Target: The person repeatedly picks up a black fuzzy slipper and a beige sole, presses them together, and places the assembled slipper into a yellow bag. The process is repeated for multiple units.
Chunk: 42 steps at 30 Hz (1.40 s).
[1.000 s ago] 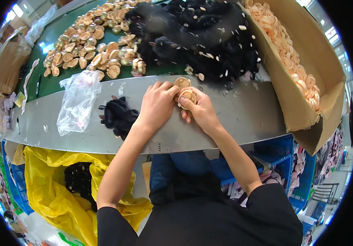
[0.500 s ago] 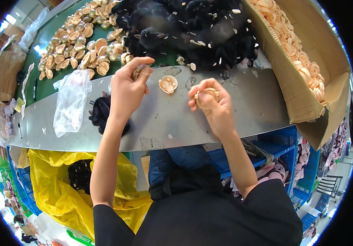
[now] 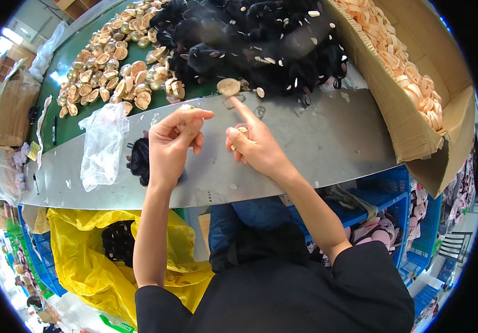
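My left hand is closed above the metal table edge, thumb against the fingers, around something small and mostly hidden. My right hand curls its thumb and lower fingers around a peach-coloured plastic piece, only partly visible. Its index finger stretches out towards a round peach plastic part at the edge of the green surface. Beside my left wrist lies a black plush item. Beyond my hands is a heap of black plush pieces with small pale bits scattered over it.
Many peach and gold half shells spread over the green surface at the far left. A clear plastic bag lies left of my hands. At the right stands a cardboard box of peach plastic strips. A yellow bag hangs below the table.
My right hand has moved left and its index finger has straightened. The peach part that lay between my hands is gone from there; a round one now lies farther away. My left hand has lowered.
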Each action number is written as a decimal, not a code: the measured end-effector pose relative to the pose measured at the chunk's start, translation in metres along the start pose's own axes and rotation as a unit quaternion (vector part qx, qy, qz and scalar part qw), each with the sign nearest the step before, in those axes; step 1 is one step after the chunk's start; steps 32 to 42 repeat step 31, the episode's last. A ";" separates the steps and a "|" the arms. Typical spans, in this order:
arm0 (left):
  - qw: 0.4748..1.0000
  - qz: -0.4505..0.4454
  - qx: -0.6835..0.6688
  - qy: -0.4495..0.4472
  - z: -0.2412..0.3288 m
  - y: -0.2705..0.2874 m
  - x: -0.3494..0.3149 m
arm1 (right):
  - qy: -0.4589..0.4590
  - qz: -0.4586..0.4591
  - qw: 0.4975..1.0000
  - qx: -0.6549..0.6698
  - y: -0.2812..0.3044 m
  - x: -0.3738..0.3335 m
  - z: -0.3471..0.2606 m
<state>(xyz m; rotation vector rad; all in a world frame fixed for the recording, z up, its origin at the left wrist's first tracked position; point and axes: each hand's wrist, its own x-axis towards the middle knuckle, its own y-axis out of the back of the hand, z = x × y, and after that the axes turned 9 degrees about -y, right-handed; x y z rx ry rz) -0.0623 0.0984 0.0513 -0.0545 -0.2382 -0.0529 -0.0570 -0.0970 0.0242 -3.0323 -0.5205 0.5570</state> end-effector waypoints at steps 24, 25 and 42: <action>0.970 0.143 0.199 -0.006 0.027 -0.005 -0.071 | 0.070 -0.050 0.987 0.136 -0.025 -0.014 -0.012; 0.957 0.183 0.225 -0.009 0.028 0.001 -0.075 | 0.056 -0.018 0.987 0.147 -0.019 -0.005 -0.009; 0.826 0.200 0.523 0.068 0.008 0.030 -0.082 | 0.087 0.027 0.979 0.183 -0.008 0.026 0.013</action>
